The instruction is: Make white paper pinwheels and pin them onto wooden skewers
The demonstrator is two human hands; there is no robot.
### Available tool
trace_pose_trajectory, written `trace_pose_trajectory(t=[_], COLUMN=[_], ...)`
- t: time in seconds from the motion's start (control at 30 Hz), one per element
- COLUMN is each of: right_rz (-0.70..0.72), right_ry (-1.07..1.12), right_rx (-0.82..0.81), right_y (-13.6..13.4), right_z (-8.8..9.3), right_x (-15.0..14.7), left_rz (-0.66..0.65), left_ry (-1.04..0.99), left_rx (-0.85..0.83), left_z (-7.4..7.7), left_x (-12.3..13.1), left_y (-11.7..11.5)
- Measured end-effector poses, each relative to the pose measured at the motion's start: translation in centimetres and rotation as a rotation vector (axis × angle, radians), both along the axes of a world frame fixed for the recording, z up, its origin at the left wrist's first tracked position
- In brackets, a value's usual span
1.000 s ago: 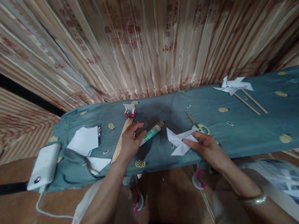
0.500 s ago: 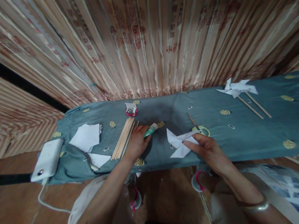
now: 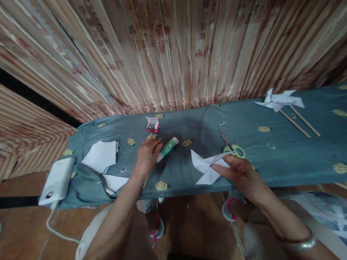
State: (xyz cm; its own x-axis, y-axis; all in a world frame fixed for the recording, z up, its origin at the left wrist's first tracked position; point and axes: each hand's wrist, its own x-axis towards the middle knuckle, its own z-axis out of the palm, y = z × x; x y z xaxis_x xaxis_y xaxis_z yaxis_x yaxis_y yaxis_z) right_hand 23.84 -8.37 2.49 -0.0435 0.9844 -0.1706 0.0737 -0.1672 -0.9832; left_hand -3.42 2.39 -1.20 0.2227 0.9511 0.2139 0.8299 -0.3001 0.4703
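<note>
Held white paper pinwheel (image 3: 206, 169) in right hand (image 3: 242, 173), pinched near its centre, above front half of blue-green cloth (image 3: 196, 122); placed left hand (image 3: 148, 156) over wooden sticks (image 3: 151, 136), just beside glue stick (image 3: 167, 149); could not tell left grip as closed or loose; noted scissors (image 3: 229, 145) just beyond pinwheel, small red box (image 3: 152, 126) behind sticks.

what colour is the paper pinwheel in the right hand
The paper pinwheel in the right hand is plain white, best seen in the head view.
</note>
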Motion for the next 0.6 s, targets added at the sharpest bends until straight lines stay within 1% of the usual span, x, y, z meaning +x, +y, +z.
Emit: trace_pose_trajectory(t=[0.17, 0.3, 0.6], right_rz=[-0.008, -0.013, -0.012], right_ry=[0.000, 0.028, 0.045], right_rx=[-0.007, -0.007, -0.002], right_y=[-0.1, -0.1, -0.1], right_z=[-0.2, -0.3, -0.1], right_x=[0.1, 0.2, 0.2], left_rz=[0.059, 0.089, 0.086], left_ry=[0.180, 0.297, 0.346], left_rx=[-0.016, -0.006, -0.019], left_z=[0.8, 1.0, 1.0], left_x=[-1.8, -1.8, -1.4], left_y=[0.7, 0.8, 1.0])
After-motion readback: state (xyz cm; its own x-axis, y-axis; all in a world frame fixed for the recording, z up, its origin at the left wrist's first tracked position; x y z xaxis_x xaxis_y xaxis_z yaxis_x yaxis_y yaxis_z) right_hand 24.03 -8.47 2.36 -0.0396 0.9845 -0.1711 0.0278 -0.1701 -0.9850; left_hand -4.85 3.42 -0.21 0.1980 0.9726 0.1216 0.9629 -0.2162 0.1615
